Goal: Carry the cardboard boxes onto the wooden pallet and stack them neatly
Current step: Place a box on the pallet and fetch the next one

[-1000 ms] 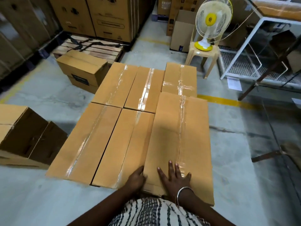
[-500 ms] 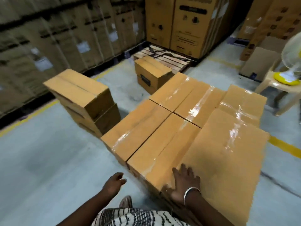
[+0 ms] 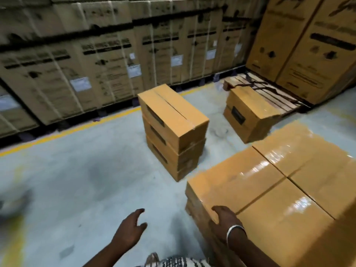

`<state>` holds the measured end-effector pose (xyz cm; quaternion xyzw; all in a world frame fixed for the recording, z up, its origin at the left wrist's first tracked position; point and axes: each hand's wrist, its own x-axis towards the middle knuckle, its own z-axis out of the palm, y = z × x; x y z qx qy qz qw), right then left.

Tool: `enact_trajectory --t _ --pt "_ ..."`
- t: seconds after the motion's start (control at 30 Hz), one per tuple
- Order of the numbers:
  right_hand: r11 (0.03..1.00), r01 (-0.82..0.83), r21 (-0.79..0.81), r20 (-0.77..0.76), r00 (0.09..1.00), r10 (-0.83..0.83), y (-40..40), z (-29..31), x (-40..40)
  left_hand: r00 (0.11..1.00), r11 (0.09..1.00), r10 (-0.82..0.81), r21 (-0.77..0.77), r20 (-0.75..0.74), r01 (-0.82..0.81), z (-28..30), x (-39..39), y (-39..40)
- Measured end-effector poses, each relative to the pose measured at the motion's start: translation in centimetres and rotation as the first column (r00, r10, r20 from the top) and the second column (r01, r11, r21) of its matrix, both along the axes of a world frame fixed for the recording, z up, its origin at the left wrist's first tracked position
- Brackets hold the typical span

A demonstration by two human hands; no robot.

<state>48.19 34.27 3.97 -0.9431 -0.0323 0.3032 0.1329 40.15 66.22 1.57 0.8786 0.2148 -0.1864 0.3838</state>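
Left hand: your left hand (image 3: 128, 234) hangs free over the grey concrete floor (image 3: 81, 182), fingers loosely spread and a little bent, holding nothing.
Right hand: your right hand (image 3: 224, 221) lies on the near corner of the taped box block (image 3: 273, 191); the fingers curve over its top edge, but whether they grip or only rest there cannot be told. A silver bangle (image 3: 235, 231) sits on that wrist.
Taped box block: cardboard boxes packed side by side at your right, glossy tape on their tops, seams meeting in a cross; what they stand on is hidden.
Stack of three boxes: the stack of three boxes (image 3: 173, 130) stands alone on the floor ahead of you, well apart from both hands, black labels on the side facing left.
Two-box stack: a lower two-box stack (image 3: 248, 112) stands further right, just beside the wooden pallet (image 3: 264, 89).
Wooden pallet: partly bare slats with a dark strap lying across them; tall printed cartons (image 3: 308, 45) stand on its far part.
Back wall: a long row of strapped cartons (image 3: 107, 60) with white labels, behind a yellow floor line (image 3: 73, 130).
Clothing: a black-and-white patterned garment (image 3: 181, 262) shows at the bottom edge.
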Motion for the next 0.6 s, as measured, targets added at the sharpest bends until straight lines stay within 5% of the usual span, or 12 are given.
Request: enact_trajectory --t 0.37,0.6 --pt "0.98 0.166 0.106 -0.036 0.986 -0.163 13.4 -1.4 14.4 0.988 0.988 0.146 -0.062 0.05 -0.143 1.9 11.7 13.9" --pt "0.827 0.474 0.302 -0.101 0.878 -0.467 17.0 -4.3 27.5 0.991 0.993 0.113 -0.048 0.078 -0.109 1.9 24.6 18.3"
